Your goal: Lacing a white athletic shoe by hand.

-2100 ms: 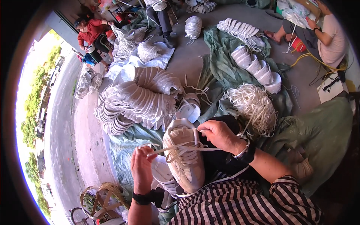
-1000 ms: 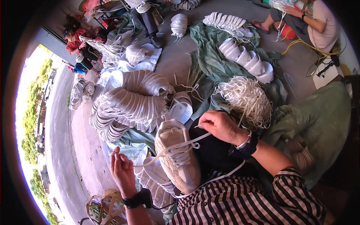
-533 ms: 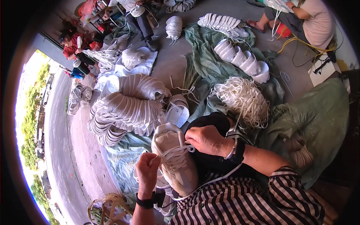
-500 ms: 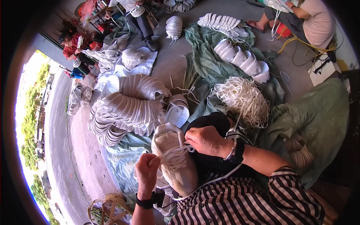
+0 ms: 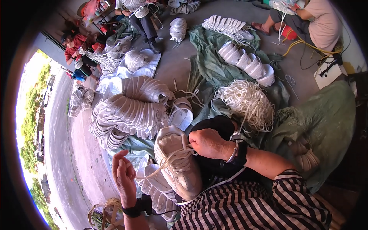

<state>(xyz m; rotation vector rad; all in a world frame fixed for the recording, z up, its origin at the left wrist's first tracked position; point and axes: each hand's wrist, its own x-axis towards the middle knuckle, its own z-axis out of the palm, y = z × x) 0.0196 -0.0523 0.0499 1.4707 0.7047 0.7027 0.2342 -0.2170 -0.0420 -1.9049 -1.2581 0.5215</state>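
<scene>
A pale shoe upper (image 5: 183, 172) lies against my lap with its toe toward me, and white shoelace (image 5: 180, 156) crosses its front. My right hand (image 5: 210, 143) is closed in a pinch on the shoelace at the right side of the shoe's opening. Left of the shoe, my left hand (image 5: 125, 179) is raised with a strand of lace running to it from the eyelets. Its upper fingers point up, while the lace meets the hand near the thumb. Below that strand, more white uppers (image 5: 159, 184) are nested together beside the shoe.
Nested white uppers (image 5: 130, 111) are piled ahead on the left. A heap of loose laces (image 5: 249, 101) lies on green sheeting (image 5: 207, 53) ahead on the right. A woven basket (image 5: 109, 211) stands at lower left. Other people sit working at the back, among them one in red (image 5: 74, 50).
My left hand has moved left and slightly down, away from the shoe, drawing out a strand of lace. My right hand has stayed nearly in place.
</scene>
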